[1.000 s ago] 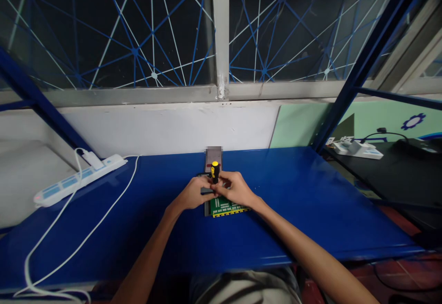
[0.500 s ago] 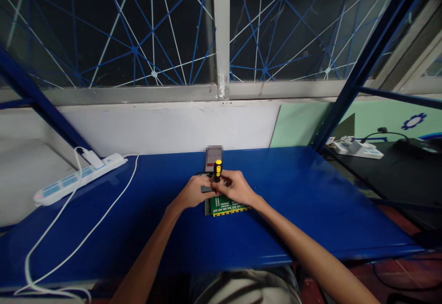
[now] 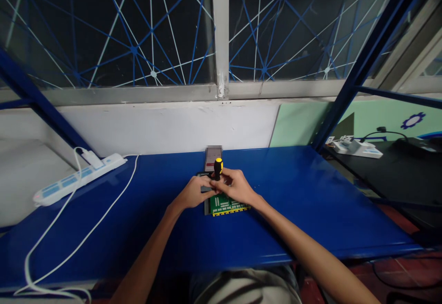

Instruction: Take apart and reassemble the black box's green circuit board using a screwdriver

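A black and yellow screwdriver (image 3: 218, 168) stands upright over a green circuit board (image 3: 221, 204) with a yellow strip along its near edge. My right hand (image 3: 237, 186) grips the lower handle between closed fingers. From the other side, my left hand (image 3: 194, 192) reaches in with its fingers pressed together at the foot of the screwdriver. What the left fingertips pinch is hidden, as is the screwdriver's tip. Both hands cover the board's far part. A grey piece shows under its left edge.
A phone-like device (image 3: 213, 158) with a blurred screen lies just behind the hands on the blue table (image 3: 283, 221). To the left is a white power strip (image 3: 81, 180) with a loose white cable (image 3: 100, 223). Blue frame posts (image 3: 340, 106) rise at both sides.
The screwdriver has turned about its axis: the yellow marks on its handle's side have rotated out of sight. Both hands stay almost in place.
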Available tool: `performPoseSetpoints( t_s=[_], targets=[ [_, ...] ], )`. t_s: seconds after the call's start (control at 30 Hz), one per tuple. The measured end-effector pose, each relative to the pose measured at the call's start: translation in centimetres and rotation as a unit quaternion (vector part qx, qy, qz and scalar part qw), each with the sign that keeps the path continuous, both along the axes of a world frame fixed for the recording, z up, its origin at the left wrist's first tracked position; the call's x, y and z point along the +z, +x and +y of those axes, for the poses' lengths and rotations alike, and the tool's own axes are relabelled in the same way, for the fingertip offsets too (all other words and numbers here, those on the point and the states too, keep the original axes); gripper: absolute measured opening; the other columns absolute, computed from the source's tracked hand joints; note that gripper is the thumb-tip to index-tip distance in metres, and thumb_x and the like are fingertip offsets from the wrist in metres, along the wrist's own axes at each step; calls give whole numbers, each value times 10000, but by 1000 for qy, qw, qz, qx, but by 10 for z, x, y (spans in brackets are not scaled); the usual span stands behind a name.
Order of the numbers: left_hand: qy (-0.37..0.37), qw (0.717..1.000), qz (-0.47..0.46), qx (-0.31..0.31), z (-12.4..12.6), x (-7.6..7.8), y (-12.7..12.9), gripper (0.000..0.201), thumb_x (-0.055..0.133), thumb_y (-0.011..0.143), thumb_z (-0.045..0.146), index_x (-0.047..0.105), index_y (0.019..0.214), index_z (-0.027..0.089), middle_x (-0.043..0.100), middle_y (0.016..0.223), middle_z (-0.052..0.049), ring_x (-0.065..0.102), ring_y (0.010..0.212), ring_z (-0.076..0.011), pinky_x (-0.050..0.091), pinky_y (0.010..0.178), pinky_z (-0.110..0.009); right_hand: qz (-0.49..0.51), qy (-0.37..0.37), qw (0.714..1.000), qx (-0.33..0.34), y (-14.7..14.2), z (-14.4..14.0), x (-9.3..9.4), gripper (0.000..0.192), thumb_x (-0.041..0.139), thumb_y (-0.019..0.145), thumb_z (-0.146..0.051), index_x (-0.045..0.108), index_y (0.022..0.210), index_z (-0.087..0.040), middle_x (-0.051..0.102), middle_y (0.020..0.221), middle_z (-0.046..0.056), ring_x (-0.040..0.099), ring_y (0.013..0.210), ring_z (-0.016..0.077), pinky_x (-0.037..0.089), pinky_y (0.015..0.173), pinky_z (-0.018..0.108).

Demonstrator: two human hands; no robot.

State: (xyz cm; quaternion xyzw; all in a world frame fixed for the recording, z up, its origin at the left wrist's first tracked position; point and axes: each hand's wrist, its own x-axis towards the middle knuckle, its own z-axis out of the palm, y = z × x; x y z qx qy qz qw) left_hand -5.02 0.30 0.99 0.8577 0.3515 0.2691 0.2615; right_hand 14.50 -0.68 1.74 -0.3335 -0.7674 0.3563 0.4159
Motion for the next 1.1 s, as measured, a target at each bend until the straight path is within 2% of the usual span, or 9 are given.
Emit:
performPoseSetpoints(
  t_s=[0.13, 0.33, 0.47, 0.57, 0.63, 0.73, 0.83, 0.97, 1.1],
  targets=[
    [-3, 1000, 0, 6, 0, 1, 0, 147, 638, 856, 276, 756, 849, 188, 745, 882, -29, 674, 853, -187, 486, 802, -281, 38, -27, 999, 13, 0, 0, 0, 196, 595, 877, -365, 603, 893, -170, 689, 661, 5, 671, 621, 160, 509, 608, 252],
    [-13, 1000, 14, 4, -1, 3, 0, 126, 696, 798, 277, 759, 862, 189, 739, 890, -41, 673, 839, -194, 504, 787, -288, 89, -41, 995, -14, 1, 5, -3, 258, 600, 870, -402, 619, 959, -161, 657, 672, 8, 665, 588, 154, 515, 560, 253],
    [1, 999, 2, 39, 0, 0, 3, 102, 687, 798, 261, 756, 809, 186, 734, 843, -44, 669, 811, -191, 510, 761, -293, 117, -45, 992, -19, 2, 6, 0, 280, 592, 870, -423, 614, 957, -158, 652, 640, 11, 663, 575, 159, 527, 568, 276],
    [18, 998, -8, 65, 1, -3, 3, 102, 683, 803, 257, 758, 818, 189, 736, 843, -49, 664, 819, -193, 510, 762, -295, 155, -41, 986, -50, 8, 8, 8, 280, 613, 848, -432, 606, 919, -162, 650, 621, 9, 649, 549, 154, 532, 571, 286],
    [30, 997, -9, 76, 1, -3, 3, 107, 679, 812, 259, 759, 825, 189, 740, 847, -53, 660, 829, -195, 507, 776, -299, 189, -35, 978, -82, 19, 13, 15, 290, 635, 826, -443, 595, 906, -167, 644, 618, 6, 647, 533, 156, 535, 551, 285],
    [48, 996, -3, 77, 1, 0, 5, 131, 665, 832, 278, 758, 820, 187, 745, 842, -58, 657, 833, -198, 507, 784, -305, 219, -7, 967, -132, 48, 25, 22, 311, 684, 780, -461, 553, 749, -181, 623, 592, 6, 638, 498, 159, 527, 516, 276],
    [64, 996, 14, 62, 2, 9, 15, 148, 653, 845, 292, 757, 810, 193, 747, 835, -55, 654, 823, -199, 506, 770, -309, 207, -5, 962, -179, 86, 37, 18, 395, 692, 749, -533, 494, 681, -197, 597, 517, -3, 606, 430, 162, 513, 468, 281],
    [85, 995, 51, 18, 7, 23, 46, 140, 642, 854, 293, 761, 826, 225, 748, 856, -33, 648, 811, -192, 483, 779, -317, 115, -1, 958, -262, 128, 48, -2, 466, 657, 745, -607, 446, 630, -208, 575, 464, -5, 556, 371, 151, 451, 406, 264],
    [100, 991, 93, -16, 16, 28, 90, 125, 635, 864, 271, 754, 871, 234, 744, 897, -19, 634, 889, -209, 429, 862, -360, 66, 2, 953, -295, 141, 52, -15, 465, 614, 769, -622, 457, 637, -205, 596, 478, 7, 564, 383, 153, 434, 422, 257]
  ],
)
